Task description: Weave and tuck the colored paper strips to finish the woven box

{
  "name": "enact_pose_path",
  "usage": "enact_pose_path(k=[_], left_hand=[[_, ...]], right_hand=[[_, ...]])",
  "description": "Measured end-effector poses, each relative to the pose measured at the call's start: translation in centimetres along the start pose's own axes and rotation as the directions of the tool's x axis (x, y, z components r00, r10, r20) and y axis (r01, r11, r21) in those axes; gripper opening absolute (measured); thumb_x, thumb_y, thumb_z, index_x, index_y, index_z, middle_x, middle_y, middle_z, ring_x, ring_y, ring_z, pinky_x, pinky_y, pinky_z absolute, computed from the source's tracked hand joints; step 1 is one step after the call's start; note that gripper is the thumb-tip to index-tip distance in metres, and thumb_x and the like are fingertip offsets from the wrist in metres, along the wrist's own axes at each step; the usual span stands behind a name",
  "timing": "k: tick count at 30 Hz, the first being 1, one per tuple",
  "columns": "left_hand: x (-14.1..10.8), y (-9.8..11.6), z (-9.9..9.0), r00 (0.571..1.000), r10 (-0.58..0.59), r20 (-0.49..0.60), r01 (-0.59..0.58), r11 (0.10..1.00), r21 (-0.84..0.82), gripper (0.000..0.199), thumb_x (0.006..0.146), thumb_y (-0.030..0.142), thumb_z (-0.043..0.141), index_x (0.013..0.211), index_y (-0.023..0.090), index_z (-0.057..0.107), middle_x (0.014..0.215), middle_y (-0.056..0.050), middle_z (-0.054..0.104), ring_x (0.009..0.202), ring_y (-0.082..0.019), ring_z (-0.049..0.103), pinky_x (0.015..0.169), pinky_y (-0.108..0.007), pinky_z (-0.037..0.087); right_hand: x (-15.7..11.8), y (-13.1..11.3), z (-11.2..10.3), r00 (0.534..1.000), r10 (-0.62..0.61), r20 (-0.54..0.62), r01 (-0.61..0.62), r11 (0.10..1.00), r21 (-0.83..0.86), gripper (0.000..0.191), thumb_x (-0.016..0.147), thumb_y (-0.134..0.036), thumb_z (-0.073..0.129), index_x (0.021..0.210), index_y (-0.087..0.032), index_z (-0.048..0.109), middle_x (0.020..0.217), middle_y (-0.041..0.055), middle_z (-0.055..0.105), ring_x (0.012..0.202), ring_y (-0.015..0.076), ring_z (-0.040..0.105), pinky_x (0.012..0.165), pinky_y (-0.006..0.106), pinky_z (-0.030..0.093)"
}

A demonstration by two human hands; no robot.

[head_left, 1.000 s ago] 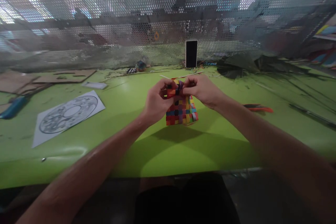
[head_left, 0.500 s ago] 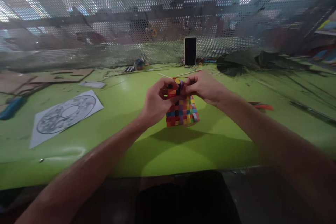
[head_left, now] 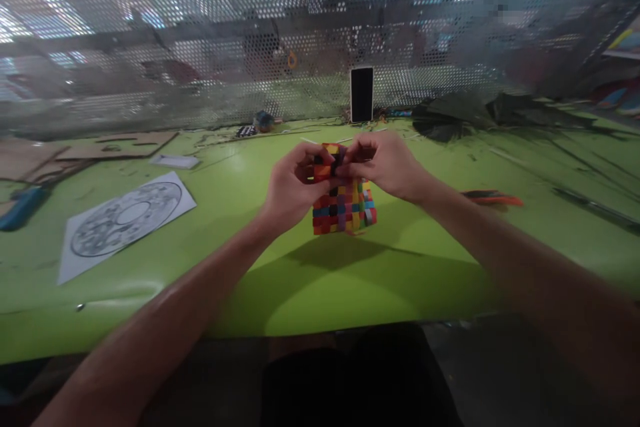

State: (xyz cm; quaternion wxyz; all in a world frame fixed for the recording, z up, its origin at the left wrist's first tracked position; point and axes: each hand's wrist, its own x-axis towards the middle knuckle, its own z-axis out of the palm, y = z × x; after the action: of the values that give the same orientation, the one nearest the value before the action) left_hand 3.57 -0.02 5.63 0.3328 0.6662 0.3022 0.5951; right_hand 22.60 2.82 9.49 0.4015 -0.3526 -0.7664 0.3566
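Observation:
A small piece woven from colourful flat strips (head_left: pixel 342 212) is held up over the green table, its lower part hanging between my hands. Red, yellow, blue, purple and black squares show in its checked weave. My left hand (head_left: pixel 293 185) pinches its left side, thumb in front and fingers behind the upper part. At the upper right, my right hand (head_left: pixel 387 163) has its thumb and fingertips closed at the weave near a dark purple strip. Fingers cover much of the upper part, so the strip ends there are hard to make out.
A phone (head_left: pixel 362 95) leans upright against the perforated metal screen (head_left: pixel 210 73). Left lie a printed ring-pattern sheet (head_left: pixel 127 220), cardboard (head_left: pixel 120 145) and a blue-handled tool (head_left: pixel 23 207). To the right are a red-handled tool (head_left: pixel 493 198) and dark dried leaves (head_left: pixel 450 119) on the green table (head_left: pixel 240 173).
My right fingers have closed in nearer to my left thumb at the top of the weave. The woven piece and both hands sit slightly further left and higher in view.

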Motion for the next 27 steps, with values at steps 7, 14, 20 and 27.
enact_pose_path(k=[7,14,20,27], left_hand=[[1.1,-1.5,-1.3,0.990,-0.095,-0.099,0.087,0.992,-0.086,0.045,0.067,0.021,0.087,0.101,0.021,0.057,0.102,-0.002,0.070,0.086,-0.018,0.072,0.078,-0.036,0.065],[1.3,-1.8,-1.2,0.968,-0.162,-0.194,0.138,0.981,-0.133,0.042,0.068,0.019,0.086,0.099,0.022,0.058,0.101,-0.002,0.072,0.085,-0.017,0.073,0.075,-0.035,0.066],[1.5,-2.0,-1.4,0.956,-0.192,-0.222,0.168,0.978,-0.122,0.043,0.072,0.027,0.088,0.100,0.022,0.055,0.091,0.000,0.074,0.077,-0.017,0.074,0.071,-0.035,0.066],[1.7,-2.0,-1.8,0.962,-0.214,-0.173,0.179,0.964,-0.196,0.046,0.074,0.022,0.084,0.114,0.025,0.061,0.089,-0.001,0.077,0.077,-0.021,0.076,0.067,-0.037,0.066]], right_hand=[[0.7,0.4,-2.4,0.947,-0.189,-0.261,0.121,0.960,-0.254,0.029,0.070,-0.023,0.088,0.083,-0.019,0.063,0.086,0.0034,0.062,0.077,0.0157,0.054,0.072,0.033,0.047],[0.9,2.6,-2.6,0.963,0.177,0.203,-0.210,0.966,0.152,0.042,0.077,-0.053,0.082,0.099,-0.017,0.076,0.092,0.0075,0.073,0.071,0.0157,0.060,0.059,0.030,0.049],[0.5,2.5,-1.5,0.943,0.237,0.233,-0.305,0.897,0.322,0.042,0.077,-0.053,0.083,0.096,-0.016,0.080,0.097,0.0100,0.077,0.078,0.0178,0.067,0.066,0.031,0.055],[0.6,2.5,-1.9,0.950,0.230,0.211,-0.292,0.893,0.343,0.039,0.077,-0.052,0.084,0.089,-0.015,0.081,0.098,0.0125,0.078,0.082,0.0193,0.068,0.069,0.033,0.055]])
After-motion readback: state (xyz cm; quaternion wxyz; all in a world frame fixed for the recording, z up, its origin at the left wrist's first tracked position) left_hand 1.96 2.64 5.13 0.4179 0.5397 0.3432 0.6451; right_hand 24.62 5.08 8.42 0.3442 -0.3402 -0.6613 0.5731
